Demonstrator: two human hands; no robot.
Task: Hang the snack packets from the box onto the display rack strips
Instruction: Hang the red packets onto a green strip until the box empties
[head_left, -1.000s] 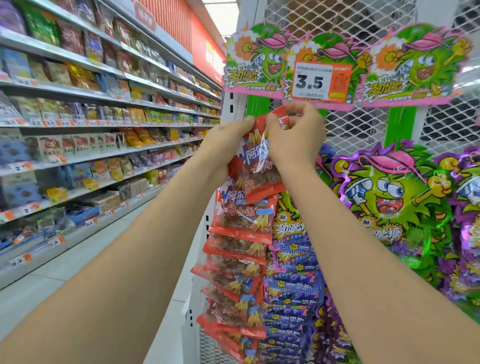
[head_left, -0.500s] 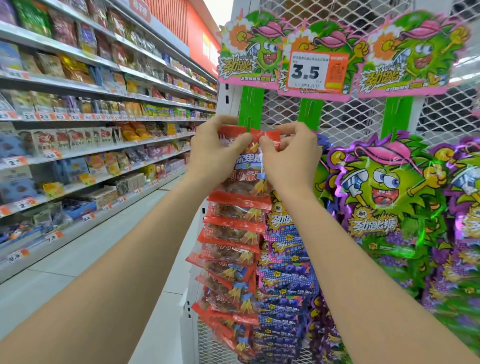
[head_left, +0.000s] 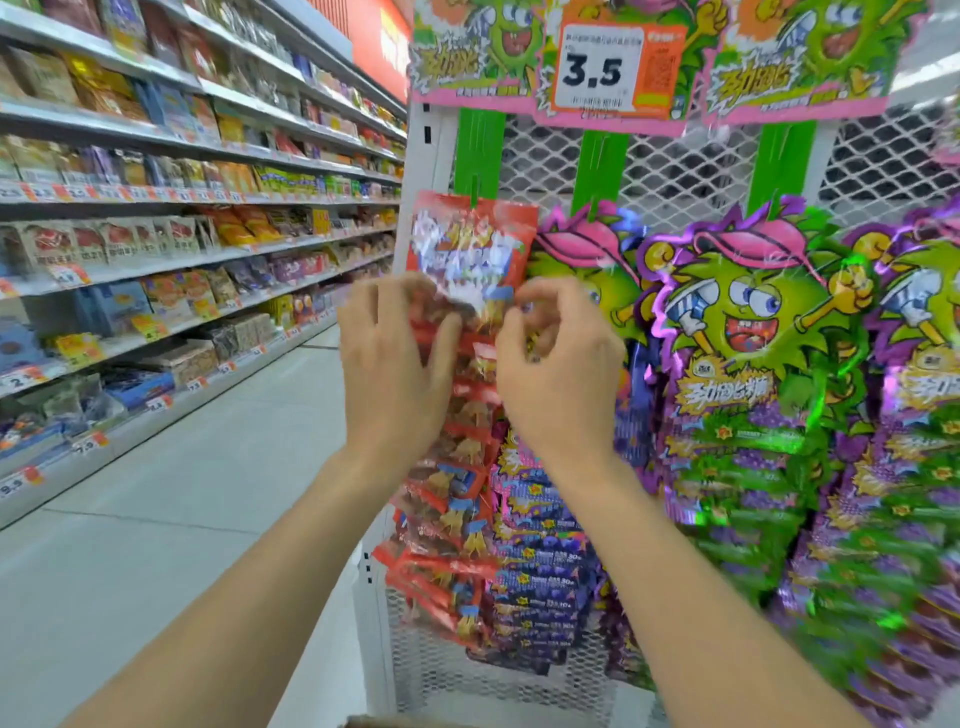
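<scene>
Hanging from a hook near the top of the left strip (head_left: 479, 150), the top packet (head_left: 470, 234) lies flat against the green band. Its lower half overlaps the red packets (head_left: 457, 519), which fill the strip below it in a stepped column. I judge this packet placed, and the left strip close to full: only a bare stretch of green shows between the top packet and the header card (head_left: 467, 57) above

The left hand (head_left: 392, 364) and right hand (head_left: 561, 369) are just below the top packet, side by side but apart. Their backs face the camera and their fingers are loosely curled. Both are blurred. Their fingertips lie at or near the packet's lower edge, and I cannot tell whether either hand pinches it or is clear of it. Nothing else shows in either hand

The middle strip (head_left: 602, 166) carries purple packets (head_left: 545, 561) and the right strip (head_left: 784, 161) carries green packets (head_left: 748, 338). Both are well loaded, with bare green only near the top. Whether those two strips belong to this job cannot be told from here

What is left depends on the box, and the view barely shows it. A brown edge (head_left: 374, 722) at the very bottom may be its rim, but too little is visible to say so or to count what remains inside. My reading is that the red column is nearly done, and that the next packet, if there is one, goes on the bare green above the top packet
</scene>
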